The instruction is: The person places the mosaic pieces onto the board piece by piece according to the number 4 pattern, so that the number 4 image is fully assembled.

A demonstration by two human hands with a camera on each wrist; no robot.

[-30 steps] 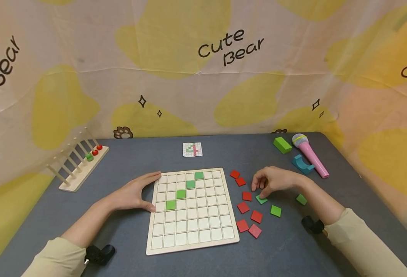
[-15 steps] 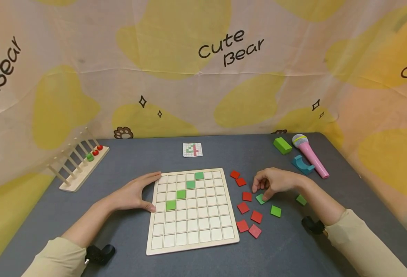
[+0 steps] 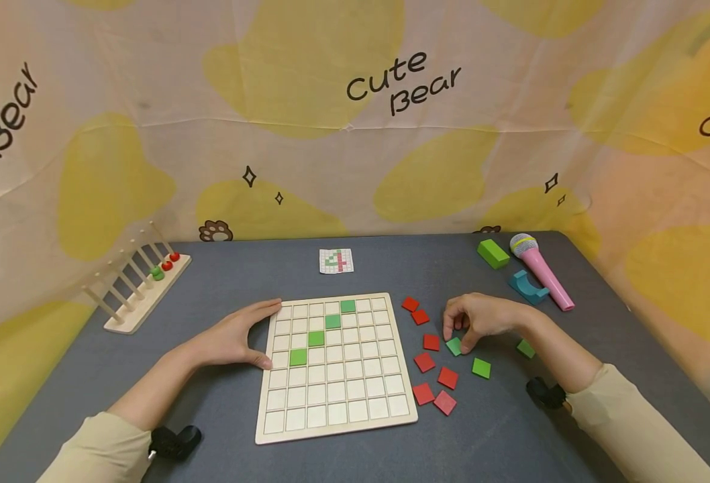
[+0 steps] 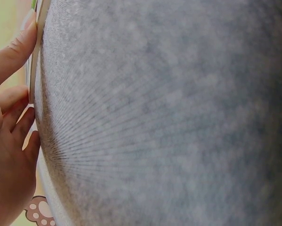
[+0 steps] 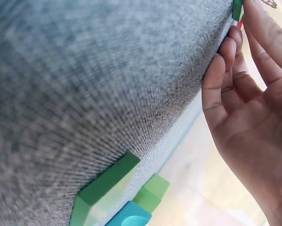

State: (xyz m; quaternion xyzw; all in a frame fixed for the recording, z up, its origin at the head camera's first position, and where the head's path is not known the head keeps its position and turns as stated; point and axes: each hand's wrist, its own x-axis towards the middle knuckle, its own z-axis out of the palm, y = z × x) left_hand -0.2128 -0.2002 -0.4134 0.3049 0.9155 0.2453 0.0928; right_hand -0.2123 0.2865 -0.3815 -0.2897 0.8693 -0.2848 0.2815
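Fingers of the right hand (image 3: 478,320) seemingly pinch 1 green tile (image 3: 454,346); left hand (image 3: 234,337) rests flat against the board (image 3: 335,367).

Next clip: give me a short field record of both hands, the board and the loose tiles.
left hand: rests against the left edge of the white wooden grid board
right hand: pinches a green square tile on the grey table
board: three green tiles set in a diagonal
loose tiles: red squares and another green tile to the board's right
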